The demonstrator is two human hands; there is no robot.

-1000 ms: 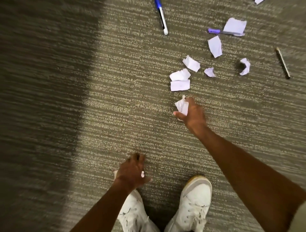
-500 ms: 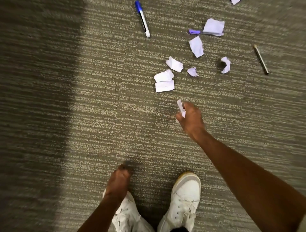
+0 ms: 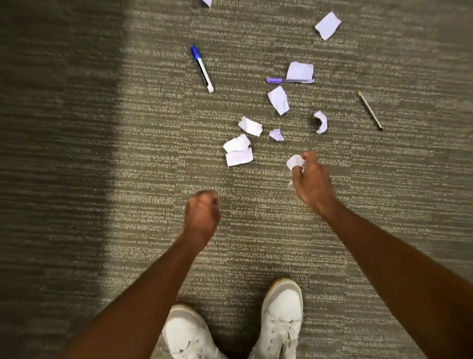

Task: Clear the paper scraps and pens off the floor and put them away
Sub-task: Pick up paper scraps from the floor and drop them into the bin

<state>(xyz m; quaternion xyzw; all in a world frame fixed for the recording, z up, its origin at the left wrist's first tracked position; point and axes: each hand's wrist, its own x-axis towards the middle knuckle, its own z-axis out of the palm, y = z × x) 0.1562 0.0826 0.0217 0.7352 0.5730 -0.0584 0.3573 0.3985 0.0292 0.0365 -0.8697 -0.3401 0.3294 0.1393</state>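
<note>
White paper scraps lie scattered on the carpet: two touching ones (image 3: 238, 151), one (image 3: 250, 126), a tiny one (image 3: 276, 134), a curled one (image 3: 321, 121), one (image 3: 279, 100) and a far one (image 3: 328, 25). A blue-capped white pen (image 3: 202, 69) lies at the upper left. A purple pen (image 3: 275, 80) is partly under a scrap (image 3: 300, 70). A thin brown pen (image 3: 370, 110) lies to the right. My right hand (image 3: 311, 182) grips crumpled paper (image 3: 294, 161). My left hand (image 3: 202, 212) is a closed fist; the small scrap it pinched earlier is hidden.
Grey-brown striped carpet (image 3: 128, 179) covers the whole floor, darker in shadow along the left side. My two white sneakers (image 3: 281, 312) stand at the bottom edge. Another scrap (image 3: 206, 2) is cut off by the top edge.
My left hand closed into a fist and rose forward from near my shoe. My right hand, still gripping crumpled paper, shifted right of the two touching scraps. The view tilted, showing more floor ahead.
</note>
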